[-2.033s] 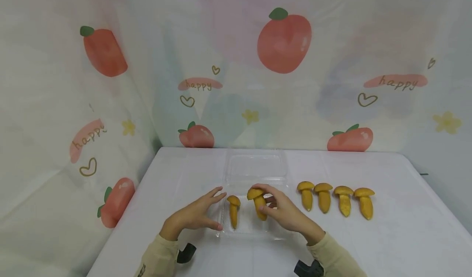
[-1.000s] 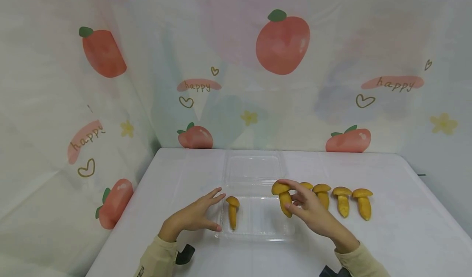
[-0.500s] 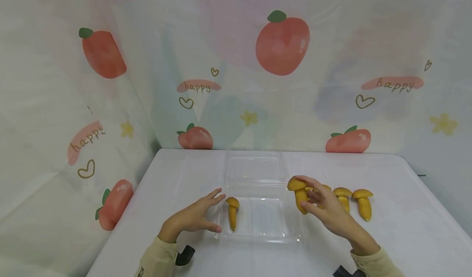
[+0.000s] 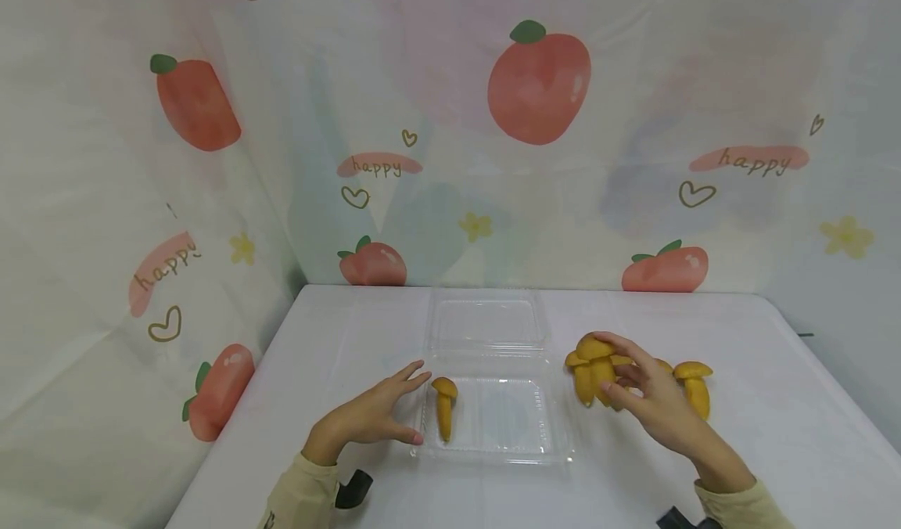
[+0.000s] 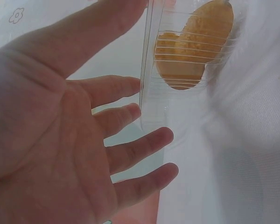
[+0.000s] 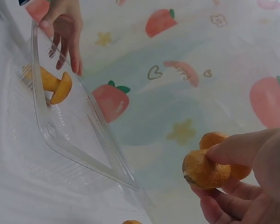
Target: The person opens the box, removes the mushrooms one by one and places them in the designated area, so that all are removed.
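My right hand [image 4: 662,408] grips a yellow mushroom [image 4: 595,347] by its stem, cap up, over the left part of the mushroom row. In the right wrist view thumb and fingers close round this mushroom [image 6: 204,170]. My left hand [image 4: 369,413] has its fingers spread at the left edge of a clear plastic clamshell box [image 4: 503,419]; in the left wrist view some fingertips touch or nearly touch the box wall [image 5: 149,70]. One slimmer mushroom [image 4: 444,410] lies inside the box at its left side.
The box's lid [image 4: 486,323] lies folded back toward the wall. Behind the right hand are several mushrooms, one showing at the left [image 4: 583,383] and another at the right end [image 4: 694,380]. A white cloth [image 4: 366,318] covers the table; a fruit-print curtain [image 4: 450,138] stands behind.
My right hand has carried the mushroom out from above the box, rightward to the row. My left hand has stayed at the box's edge.
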`<state>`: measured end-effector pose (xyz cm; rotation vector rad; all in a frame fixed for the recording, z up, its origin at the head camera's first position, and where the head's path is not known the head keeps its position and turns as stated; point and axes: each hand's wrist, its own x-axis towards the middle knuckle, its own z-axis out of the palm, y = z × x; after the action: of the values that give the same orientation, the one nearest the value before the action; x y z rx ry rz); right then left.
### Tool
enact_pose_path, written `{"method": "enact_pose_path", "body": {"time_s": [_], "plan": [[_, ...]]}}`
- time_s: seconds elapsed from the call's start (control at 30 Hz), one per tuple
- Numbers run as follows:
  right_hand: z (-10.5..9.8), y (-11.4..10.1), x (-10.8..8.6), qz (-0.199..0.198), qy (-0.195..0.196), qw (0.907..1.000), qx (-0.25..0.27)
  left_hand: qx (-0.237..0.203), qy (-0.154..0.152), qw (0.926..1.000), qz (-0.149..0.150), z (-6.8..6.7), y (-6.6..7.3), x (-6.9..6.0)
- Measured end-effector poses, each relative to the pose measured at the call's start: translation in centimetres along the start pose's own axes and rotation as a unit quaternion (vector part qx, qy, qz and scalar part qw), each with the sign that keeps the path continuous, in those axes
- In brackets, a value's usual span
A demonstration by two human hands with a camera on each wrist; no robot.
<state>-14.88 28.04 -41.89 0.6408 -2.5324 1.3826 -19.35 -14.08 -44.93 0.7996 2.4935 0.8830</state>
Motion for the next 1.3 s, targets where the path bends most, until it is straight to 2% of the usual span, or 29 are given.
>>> {"method": "enact_pose_path", "body": {"time_s": [0.27,0.43,0.8,0.93,1.07,1.3], "plan": [[-0.8,1.1,-0.2,0.006,0.001,1.0,0.0,0.0,0.001,1.0,-0.001,-0.1,0.1,-0.1],[-2.1,1.7,-0.3,0.011,0.002,0.9999,0.008,0.0,0.004,1.0,0.005,-0.1,0.1,0.0],[-4.9,3.9,-1.4,0.052,0.04,0.9961,-0.059,-0.004,0.003,1.0,0.004,-0.1,0.2,-0.1],[-5.9,4.7,-1.7,0.058,0.051,0.9947,-0.068,-0.001,0.003,1.0,0.004,-0.1,0.4,-0.1],[-6.8,5.3,-2.0,0.06,0.057,0.9932,-0.081,-0.007,0.002,1.0,0.002,0.0,0.4,-0.2],[-8.0,6.7,-2.8,0.093,0.058,0.9889,-0.1,-0.008,0.002,1.0,0.004,0.1,0.1,0.0]]}}
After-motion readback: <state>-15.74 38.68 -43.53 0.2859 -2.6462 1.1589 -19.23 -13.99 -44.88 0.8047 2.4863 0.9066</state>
